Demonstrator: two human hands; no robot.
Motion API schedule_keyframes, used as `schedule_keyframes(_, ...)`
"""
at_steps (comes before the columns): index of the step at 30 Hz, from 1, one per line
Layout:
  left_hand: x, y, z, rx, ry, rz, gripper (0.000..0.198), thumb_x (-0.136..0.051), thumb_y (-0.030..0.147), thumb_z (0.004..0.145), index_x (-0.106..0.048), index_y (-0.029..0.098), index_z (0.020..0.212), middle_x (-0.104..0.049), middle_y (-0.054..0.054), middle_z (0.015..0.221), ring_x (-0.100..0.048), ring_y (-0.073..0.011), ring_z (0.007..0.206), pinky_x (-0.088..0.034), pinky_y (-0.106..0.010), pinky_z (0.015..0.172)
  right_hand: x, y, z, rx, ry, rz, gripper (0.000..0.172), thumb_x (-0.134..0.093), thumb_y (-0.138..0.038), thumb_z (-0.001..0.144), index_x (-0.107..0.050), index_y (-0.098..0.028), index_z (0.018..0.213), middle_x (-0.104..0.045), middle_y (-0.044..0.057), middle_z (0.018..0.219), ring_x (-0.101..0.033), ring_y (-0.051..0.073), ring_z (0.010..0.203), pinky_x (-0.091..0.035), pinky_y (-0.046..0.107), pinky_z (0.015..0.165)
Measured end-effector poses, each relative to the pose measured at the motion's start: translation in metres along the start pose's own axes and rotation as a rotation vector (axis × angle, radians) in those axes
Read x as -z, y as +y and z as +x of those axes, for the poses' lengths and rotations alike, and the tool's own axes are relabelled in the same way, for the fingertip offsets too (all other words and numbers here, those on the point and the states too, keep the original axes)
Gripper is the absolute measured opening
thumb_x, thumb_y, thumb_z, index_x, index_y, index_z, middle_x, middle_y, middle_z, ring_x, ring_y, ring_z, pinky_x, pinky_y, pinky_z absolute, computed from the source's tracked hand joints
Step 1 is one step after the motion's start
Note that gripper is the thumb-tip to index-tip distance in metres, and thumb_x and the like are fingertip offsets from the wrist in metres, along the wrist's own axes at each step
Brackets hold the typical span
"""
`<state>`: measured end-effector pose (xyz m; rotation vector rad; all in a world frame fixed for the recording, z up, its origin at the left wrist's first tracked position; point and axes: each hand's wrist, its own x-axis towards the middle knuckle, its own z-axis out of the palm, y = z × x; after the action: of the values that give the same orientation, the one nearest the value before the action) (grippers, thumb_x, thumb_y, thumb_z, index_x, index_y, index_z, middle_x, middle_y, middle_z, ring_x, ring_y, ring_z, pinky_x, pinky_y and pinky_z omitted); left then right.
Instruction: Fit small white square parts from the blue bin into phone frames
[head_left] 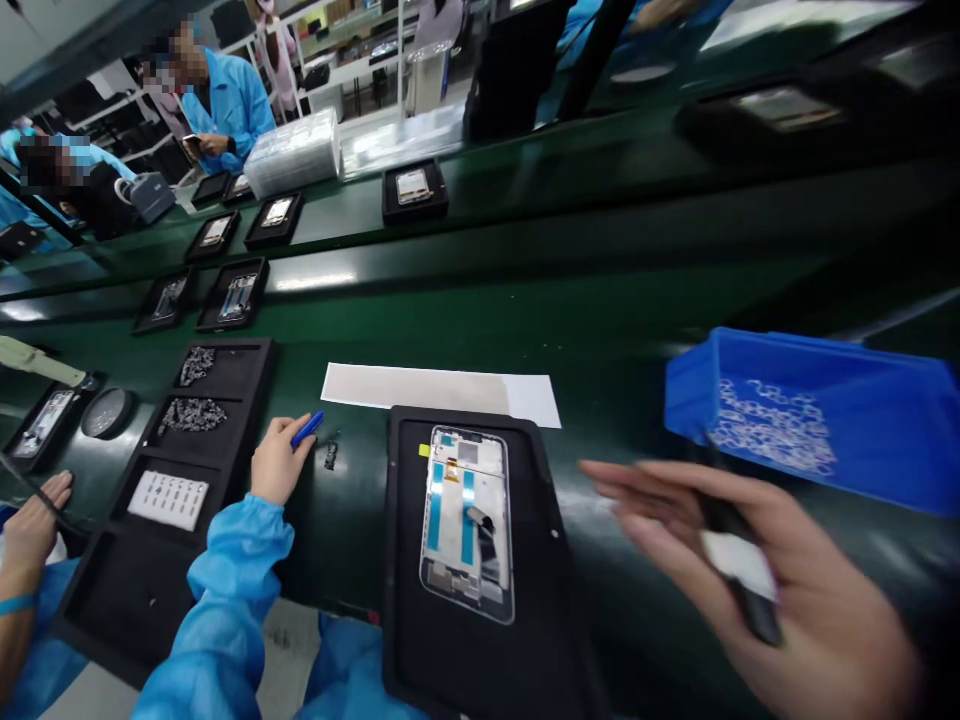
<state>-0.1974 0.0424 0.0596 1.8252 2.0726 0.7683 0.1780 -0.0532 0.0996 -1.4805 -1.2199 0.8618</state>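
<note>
My left hand (pixel 279 462) is closed on a blue pen-like tool (pixel 307 429), above the green bench. Just right of it lie small black parts (pixel 331 455). My right hand (pixel 795 570), smeared by motion, has its fingers stretched leftward. Held against its palm is a slim black tool with a white band (pixel 739 565); its exact kind is unclear. Between the hands, a black tray (pixel 540 600) carries an opened phone frame (pixel 466 525) with blue strips, a yellow tab and a dark flex cable. My right hand is beside this tray, apart from the phone.
A blue bin (pixel 885 430) with many small white rings stands at right. A white paper strip (pixel 442 390) lies behind the tray. At left is a compartmented black tray (pixel 112 580) of small parts, beside a co-worker's hand (pixel 34 530). Phone trays (pixel 232 295) line the far bench.
</note>
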Motion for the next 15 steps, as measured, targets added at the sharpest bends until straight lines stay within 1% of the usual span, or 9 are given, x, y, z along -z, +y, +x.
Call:
schedule_keyframes(2,-0.005,-0.001,0.009,-0.011,-0.005,-0.011,0.018,-0.067,0.032,0.081,-0.076,0.023,0.092,-0.07,-0.004,0.092,-0.065,-0.0171,0.074,-0.053,-0.028,0.073,-0.025,-0.029,0.026,0.098,-0.174,0.018,0.033,-0.073,-0.056,0.081,-0.064,-0.034,0.104,-0.071,0.011,0.104,-0.068,0.031,0.09,-0.059,0.047,0.077)
schedule_keyframes(3,-0.006,0.001,0.009,-0.024,-0.005,-0.028,0.018,-0.066,0.035,0.082,-0.075,0.021,0.09,-0.071,-0.003,0.088,-0.065,-0.016,0.068,-0.054,-0.027,0.07,-0.04,-0.038,0.037,0.118,-0.265,0.055,0.031,-0.073,-0.053,0.081,-0.065,-0.031,0.102,-0.071,0.01,0.101,-0.069,0.03,0.088,-0.059,0.045,0.076)
schedule_keyframes(4,-0.006,0.003,0.007,-0.042,-0.001,-0.051,0.02,-0.064,0.037,0.084,-0.074,0.02,0.09,-0.071,-0.003,0.085,-0.065,-0.0151,0.064,-0.054,-0.026,0.067,-0.056,-0.044,0.047,0.117,-0.346,0.091,0.029,-0.073,-0.049,0.082,-0.066,-0.029,0.102,-0.071,0.009,0.099,-0.069,0.028,0.088,-0.059,0.043,0.077)
schedule_keyframes(6,-0.005,0.012,-0.002,-0.094,0.023,-0.099,0.024,-0.061,0.039,0.088,-0.072,0.019,0.094,-0.072,-0.003,0.082,-0.065,-0.0146,0.061,-0.055,-0.026,0.064,-0.09,-0.047,0.063,0.087,-0.487,0.172,0.028,-0.071,-0.041,0.081,-0.064,-0.025,0.104,-0.071,0.006,0.096,-0.069,0.024,0.086,-0.058,0.041,0.08)
schedule_keyframes(8,-0.003,0.024,-0.014,-0.161,0.055,-0.138,0.024,-0.06,0.04,0.089,-0.072,0.02,0.095,-0.074,-0.003,0.084,-0.068,-0.0148,0.064,-0.056,-0.025,0.066,-0.12,-0.043,0.073,0.008,-0.607,0.237,0.03,-0.072,-0.033,0.078,-0.062,-0.023,0.105,-0.071,0.004,0.096,-0.069,0.021,0.082,-0.056,0.037,0.079)
schedule_keyframes(9,-0.003,0.03,-0.019,-0.206,0.074,-0.154,0.022,-0.061,0.04,0.09,-0.072,0.021,0.094,-0.074,-0.003,0.085,-0.068,-0.0147,0.066,-0.057,-0.026,0.068,-0.133,-0.041,0.076,-0.028,-0.641,0.263,0.032,-0.073,-0.031,0.076,-0.061,-0.022,0.105,-0.071,0.004,0.096,-0.068,0.02,0.081,-0.056,0.035,0.077)
schedule_keyframes(11,-0.002,0.041,-0.028,-0.349,0.139,-0.174,0.014,-0.063,0.033,0.09,-0.072,0.023,0.092,-0.075,-0.003,0.088,-0.07,-0.0143,0.07,-0.057,-0.025,0.073,-0.151,-0.037,0.078,-0.058,-0.691,0.317,0.035,-0.074,-0.028,0.074,-0.059,-0.021,0.105,-0.07,0.004,0.095,-0.068,0.018,0.08,-0.054,0.032,0.075)
schedule_keyframes(13,-0.001,0.049,-0.031,-0.528,0.211,-0.169,0.009,-0.065,0.021,0.089,-0.071,0.023,0.095,-0.076,-0.002,0.09,-0.072,-0.0142,0.076,-0.057,-0.024,0.076,-0.16,-0.037,0.077,-0.043,-0.71,0.376,0.033,-0.073,-0.029,0.076,-0.057,-0.02,0.104,-0.07,0.003,0.091,-0.067,0.018,0.081,-0.053,0.031,0.074)
schedule_keyframes(15,0.0,0.054,-0.032,-0.656,0.251,-0.155,0.017,-0.066,0.012,0.087,-0.07,0.022,0.101,-0.076,-0.002,0.092,-0.073,-0.0146,0.082,-0.057,-0.023,0.08,-0.161,-0.04,0.073,-0.032,-0.714,0.421,0.029,-0.071,-0.03,0.08,-0.057,-0.02,0.103,-0.069,0.002,0.088,-0.067,0.018,0.08,-0.053,0.03,0.074)
